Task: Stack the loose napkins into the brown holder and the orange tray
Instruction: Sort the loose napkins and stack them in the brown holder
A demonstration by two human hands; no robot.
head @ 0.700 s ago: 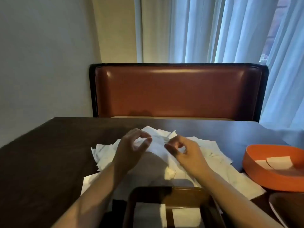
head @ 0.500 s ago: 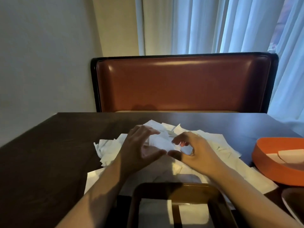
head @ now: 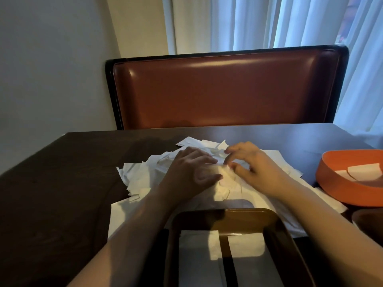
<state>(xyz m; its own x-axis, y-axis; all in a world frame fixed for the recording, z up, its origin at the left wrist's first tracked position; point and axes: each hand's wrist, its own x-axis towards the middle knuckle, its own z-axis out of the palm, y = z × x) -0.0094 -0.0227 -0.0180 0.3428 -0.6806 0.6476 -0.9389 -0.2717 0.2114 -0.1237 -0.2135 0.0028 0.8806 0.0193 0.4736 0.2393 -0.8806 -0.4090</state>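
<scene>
Loose napkins (head: 141, 179): white heap on the dark table (head: 51, 193), spread under and around both hands; single sheets hard to tell apart.

Left hand (head: 190, 172): fingers nearly straight, lying flat on the heap.

Right hand (head: 255, 168): fingers bent, tips on the paper beside the left fingertips; whether it pinches a sheet cannot be told.

Brown holder (head: 244, 220): nearer than both hands, cut off below, napkins inside.

Orange tray (head: 339, 189): right of the right hand, cut off by the edge, napkins inside.

No legible writing.
</scene>
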